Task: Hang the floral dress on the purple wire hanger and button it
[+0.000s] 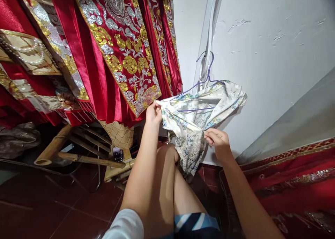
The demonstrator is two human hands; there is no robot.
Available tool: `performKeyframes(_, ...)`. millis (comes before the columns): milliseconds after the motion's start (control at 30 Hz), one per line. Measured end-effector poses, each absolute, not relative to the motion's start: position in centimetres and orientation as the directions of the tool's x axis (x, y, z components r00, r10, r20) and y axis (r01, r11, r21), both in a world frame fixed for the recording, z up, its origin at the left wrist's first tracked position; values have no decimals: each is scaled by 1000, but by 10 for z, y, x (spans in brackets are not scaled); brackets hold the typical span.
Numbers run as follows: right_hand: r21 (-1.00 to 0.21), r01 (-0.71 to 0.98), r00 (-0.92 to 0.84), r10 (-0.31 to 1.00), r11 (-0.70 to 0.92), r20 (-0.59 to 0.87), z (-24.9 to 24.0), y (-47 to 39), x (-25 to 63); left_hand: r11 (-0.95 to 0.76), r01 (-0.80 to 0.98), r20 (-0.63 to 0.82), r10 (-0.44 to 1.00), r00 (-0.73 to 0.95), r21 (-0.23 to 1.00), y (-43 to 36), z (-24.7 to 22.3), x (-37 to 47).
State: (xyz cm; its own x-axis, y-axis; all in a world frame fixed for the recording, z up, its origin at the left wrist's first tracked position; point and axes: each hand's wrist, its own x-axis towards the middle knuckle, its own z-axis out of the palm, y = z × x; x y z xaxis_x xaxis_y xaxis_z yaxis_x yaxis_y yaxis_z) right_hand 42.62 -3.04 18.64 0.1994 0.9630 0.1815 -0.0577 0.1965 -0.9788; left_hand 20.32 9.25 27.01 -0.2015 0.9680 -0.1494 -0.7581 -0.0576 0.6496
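A white floral blouse [192, 127] with blue and yellow-green print hangs on a purple hanger [208, 71] against the wall. My left hand [154, 113] pinches the garment's left shoulder, close to the hanger's end. Lower down, my right hand [217, 139] is closed on the front edge of the blouse, thumb and fingers pressed together. The neckline gapes between my hands, so the hanger's lower bar shows inside it. Below, the body of the blouse droops in folds above my knees.
Red panels with gold and silver sequins [131, 57] hang at the left. Under them stand a bamboo frame [86, 158] and a phone [117, 154]. A white strap [209, 29] runs down the wall to the hanger hook. Red cloth [295, 186] lies at the right.
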Motion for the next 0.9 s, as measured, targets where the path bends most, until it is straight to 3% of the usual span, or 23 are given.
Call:
performKeyframes(133, -989, -71, 178, 977, 130, 116, 175, -44, 413, -34, -747, -186, 960, -210, 664, 74, 212, 220)
performKeyframes(267, -978, -143, 210, 970, 155, 123, 155, -57, 411, 33, -665, -139, 984, -107, 746, 43, 176, 245)
performKeyframes(367, -972, -174, 240, 964, 160, 115, 142, -68, 419, 94, -546, -76, 996, 56, 832, 29, 172, 250)
performKeyframes(500, -997, -53, 114, 992, 52, 46, 131, -80, 426, 140, -358, -12, 942, 336, 923, 17, 187, 244)
performKeyframes(633, -997, 44, 224, 972, 67, 75, 131, -79, 425, -83, -282, 223, 828, 515, 956, -6, 210, 251)
performKeyframes(733, -994, -43, 277, 957, 98, 82, 147, -73, 425, -232, -304, 373, 724, 581, 924, -32, 223, 268)
performKeyframes(800, -982, -182, 183, 983, 46, 12, 163, -69, 426, -350, -302, 462, 649, 604, 887, -47, 230, 277)
performKeyframes(900, -911, -373, -73, 984, -178, -163, 189, -68, 427, -524, -199, 511, 563, 649, 828, -56, 240, 278)
